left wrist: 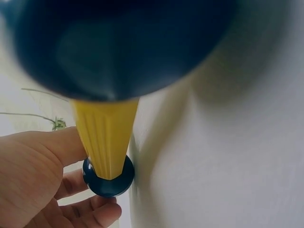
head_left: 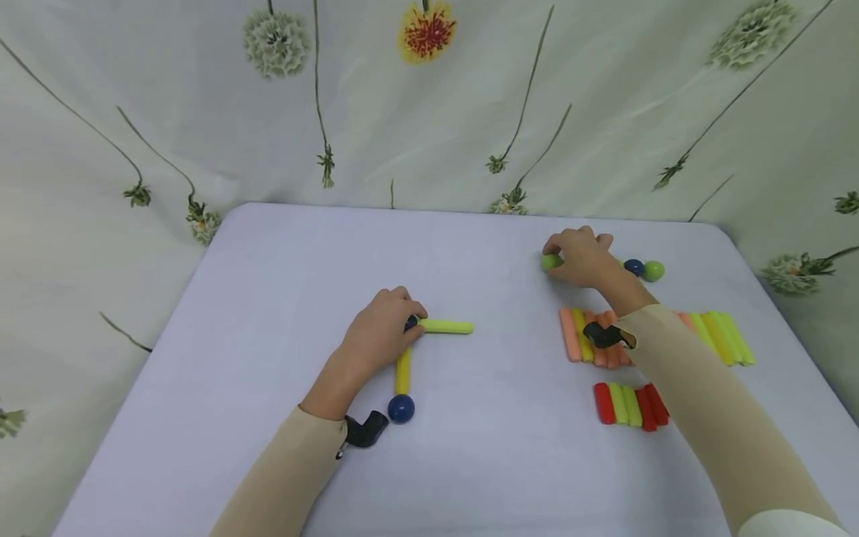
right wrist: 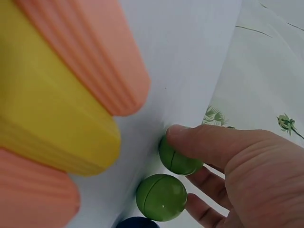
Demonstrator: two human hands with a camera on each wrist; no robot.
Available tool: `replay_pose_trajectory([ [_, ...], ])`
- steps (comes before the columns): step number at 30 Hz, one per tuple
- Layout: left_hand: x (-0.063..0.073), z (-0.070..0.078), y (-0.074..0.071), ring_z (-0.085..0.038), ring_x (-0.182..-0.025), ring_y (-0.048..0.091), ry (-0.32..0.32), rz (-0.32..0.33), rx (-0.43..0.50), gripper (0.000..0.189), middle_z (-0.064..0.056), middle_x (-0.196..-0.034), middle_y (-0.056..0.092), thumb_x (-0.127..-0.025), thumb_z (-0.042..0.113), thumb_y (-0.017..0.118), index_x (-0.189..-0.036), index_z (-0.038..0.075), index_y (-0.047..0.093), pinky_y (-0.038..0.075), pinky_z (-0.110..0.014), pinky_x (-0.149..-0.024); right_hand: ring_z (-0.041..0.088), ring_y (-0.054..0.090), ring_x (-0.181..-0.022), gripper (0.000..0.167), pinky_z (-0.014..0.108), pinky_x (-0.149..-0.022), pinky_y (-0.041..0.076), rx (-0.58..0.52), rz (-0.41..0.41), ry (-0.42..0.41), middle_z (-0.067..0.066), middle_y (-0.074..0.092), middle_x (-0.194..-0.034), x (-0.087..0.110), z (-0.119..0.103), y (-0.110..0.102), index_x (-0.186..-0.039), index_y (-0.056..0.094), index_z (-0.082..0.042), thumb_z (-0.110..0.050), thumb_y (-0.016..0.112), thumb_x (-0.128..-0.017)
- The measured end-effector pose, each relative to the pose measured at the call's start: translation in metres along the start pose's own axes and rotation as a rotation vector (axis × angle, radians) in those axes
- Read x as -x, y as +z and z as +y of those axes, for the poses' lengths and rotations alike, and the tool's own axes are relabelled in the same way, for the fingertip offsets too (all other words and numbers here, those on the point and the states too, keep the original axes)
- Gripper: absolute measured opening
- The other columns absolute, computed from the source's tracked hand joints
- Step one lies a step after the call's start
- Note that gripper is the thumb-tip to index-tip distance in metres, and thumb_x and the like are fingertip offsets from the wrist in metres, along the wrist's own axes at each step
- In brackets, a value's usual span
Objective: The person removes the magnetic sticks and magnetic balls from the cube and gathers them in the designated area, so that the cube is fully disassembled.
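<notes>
My left hand (head_left: 379, 332) holds a dark blue ball (head_left: 411, 322) at the corner of two joined rods. From that ball a yellow rod (head_left: 403, 373) runs toward the near side and ends in another blue ball (head_left: 401, 409). A lime rod (head_left: 446, 327) points right from the corner. In the left wrist view the yellow rod (left wrist: 105, 137) links the near blue ball (left wrist: 123, 52) to the held one (left wrist: 110, 183). Far right, my right hand (head_left: 582, 257) pinches a green ball (head_left: 552, 261); the right wrist view shows thumb and fingers about this green ball (right wrist: 176, 157).
Beside the right hand lie a blue ball (head_left: 634, 266) and a green ball (head_left: 654, 271). Under the right forearm runs a row of orange and yellow rods (head_left: 570, 335). Nearer are short red and lime rods (head_left: 605, 403). Flowered cloth (head_left: 429, 134) hangs behind the white table (head_left: 302, 246).
</notes>
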State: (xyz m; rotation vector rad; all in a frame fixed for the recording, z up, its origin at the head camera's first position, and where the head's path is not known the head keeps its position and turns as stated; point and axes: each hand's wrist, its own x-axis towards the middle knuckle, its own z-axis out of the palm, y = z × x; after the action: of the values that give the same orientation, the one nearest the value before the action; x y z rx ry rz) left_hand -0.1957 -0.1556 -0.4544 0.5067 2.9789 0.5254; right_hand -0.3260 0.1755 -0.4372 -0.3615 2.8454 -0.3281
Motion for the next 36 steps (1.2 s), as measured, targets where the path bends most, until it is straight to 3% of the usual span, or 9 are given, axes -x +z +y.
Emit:
replay_pose_trajectory([
  [12, 0.0, 0.004, -0.001, -0.02, -0.089, 0.05, 0.0, -0.006, -0.009, 0.02, -0.004, -0.102, 0.061, -0.09, 0.018, 0.072, -0.108, 0.013, 0.075, 0.048, -0.028, -0.068, 0.038, 0.041, -0.115, 0.045, 0.064, -0.091, 0.017, 0.001, 0.004, -0.001, 0.013, 0.058, -0.122, 0.008, 0.001, -0.002, -0.127, 0.059, -0.009, -0.016, 0.074, -0.085],
  [20, 0.001, 0.003, -0.004, -0.021, -0.092, 0.051, -0.016, -0.016, 0.036, 0.02, -0.005, -0.103, 0.061, -0.091, 0.017, 0.067, -0.109, 0.011, 0.073, 0.049, -0.03, -0.074, 0.041, 0.035, -0.12, 0.042, 0.065, -0.091, 0.018, 0.053, 0.059, -0.044, 0.014, 0.054, -0.125, 0.022, -0.01, -0.006, -0.127, 0.059, -0.011, -0.018, 0.071, -0.087],
  [23, 0.002, 0.001, -0.004, -0.021, -0.093, 0.052, -0.015, -0.016, 0.077, 0.021, -0.005, -0.103, 0.062, -0.091, 0.015, 0.065, -0.109, 0.009, 0.073, 0.049, -0.031, -0.076, 0.041, 0.037, -0.119, 0.041, 0.063, -0.091, 0.022, 0.05, 0.084, -0.122, 0.014, 0.055, -0.125, 0.033, -0.026, -0.005, -0.125, 0.061, -0.011, -0.019, 0.072, -0.087],
  [26, 0.002, -0.001, -0.004, -0.021, -0.094, 0.054, -0.001, -0.03, 0.125, 0.022, -0.006, -0.104, 0.062, -0.091, 0.012, 0.063, -0.11, 0.008, 0.073, 0.05, -0.032, -0.079, 0.035, 0.045, -0.117, 0.039, 0.057, -0.097, 0.031, 0.05, 0.082, -0.251, 0.011, 0.057, -0.123, 0.045, -0.048, 0.003, -0.123, 0.062, -0.01, -0.021, 0.072, -0.088],
  [29, 0.003, -0.003, -0.007, -0.02, -0.095, 0.056, 0.014, -0.067, 0.178, 0.025, -0.006, -0.105, 0.062, -0.09, 0.01, 0.062, -0.113, 0.006, 0.071, 0.049, -0.034, -0.084, 0.028, 0.051, -0.115, 0.038, 0.047, -0.098, 0.04, 0.014, 0.011, -0.404, 0.009, 0.057, -0.124, 0.057, -0.077, 0.016, -0.126, 0.062, -0.011, -0.019, 0.07, -0.09],
  [33, 0.004, -0.004, -0.014, -0.022, -0.099, 0.058, 0.035, -0.114, 0.219, 0.028, -0.009, -0.109, 0.062, -0.089, 0.006, 0.061, -0.116, 0.004, 0.069, 0.049, -0.04, -0.09, 0.021, 0.051, -0.115, 0.045, 0.041, -0.096, 0.043, -0.013, -0.113, -0.586, 0.005, 0.054, -0.128, 0.069, -0.112, 0.036, -0.136, 0.054, -0.019, -0.018, 0.066, -0.093],
  [36, 0.004, -0.004, -0.017, -0.024, -0.101, 0.059, 0.054, -0.127, 0.224, 0.029, -0.011, -0.11, 0.062, -0.089, 0.005, 0.062, -0.116, 0.003, 0.069, 0.048, -0.042, -0.091, 0.02, 0.053, -0.108, 0.048, 0.039, -0.088, 0.043, 0.063, -0.094, -0.675, 0.002, 0.055, -0.124, 0.072, -0.13, 0.051, -0.137, 0.051, -0.025, -0.016, 0.066, -0.093],
])
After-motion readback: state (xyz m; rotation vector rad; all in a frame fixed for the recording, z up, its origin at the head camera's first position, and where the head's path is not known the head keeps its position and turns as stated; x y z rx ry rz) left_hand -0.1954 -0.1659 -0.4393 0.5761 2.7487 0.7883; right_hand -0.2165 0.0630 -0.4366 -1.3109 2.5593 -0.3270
